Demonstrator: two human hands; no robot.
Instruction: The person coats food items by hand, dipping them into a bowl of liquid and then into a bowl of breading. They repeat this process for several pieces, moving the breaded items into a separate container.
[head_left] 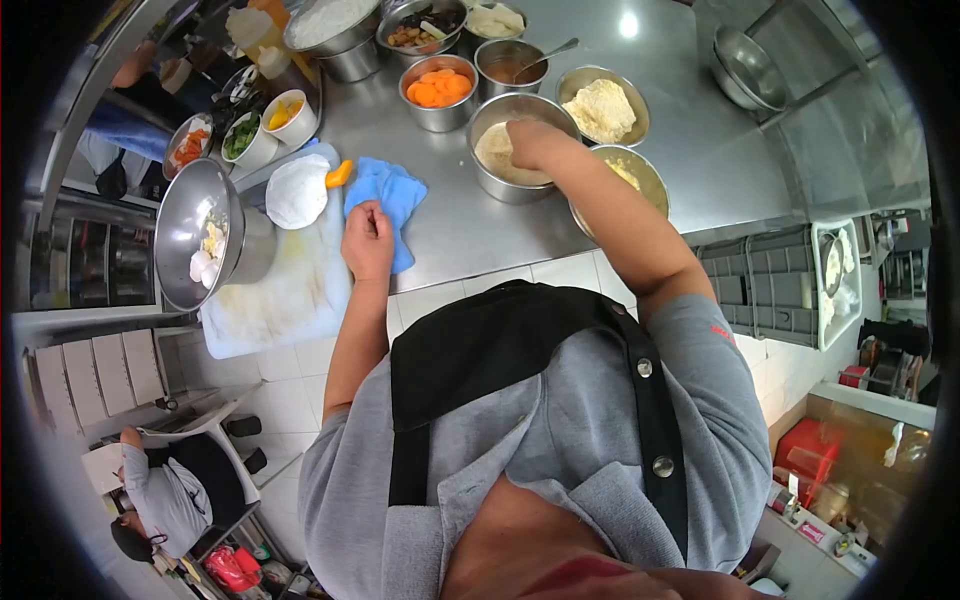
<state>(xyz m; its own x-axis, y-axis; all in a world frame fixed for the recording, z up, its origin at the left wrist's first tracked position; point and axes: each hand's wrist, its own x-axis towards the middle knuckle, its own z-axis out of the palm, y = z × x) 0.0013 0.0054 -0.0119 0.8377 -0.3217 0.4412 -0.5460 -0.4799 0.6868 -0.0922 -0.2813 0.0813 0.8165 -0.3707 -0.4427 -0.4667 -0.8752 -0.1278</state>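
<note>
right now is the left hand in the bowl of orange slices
No, the left hand rests curled on the blue cloth, apart from the bowl of orange slices farther back on the counter.

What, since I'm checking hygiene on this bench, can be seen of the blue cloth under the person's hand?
The blue cloth is light blue, soft and looks like a woven or microfibre rag. It is rumpled into loose folds and lies flat on the steel counter. Its left edge meets the white cutting board, and an orange piece sits at its upper left corner. The left hand, curled into a fist, rests on its lower left part. No stains show.
</note>
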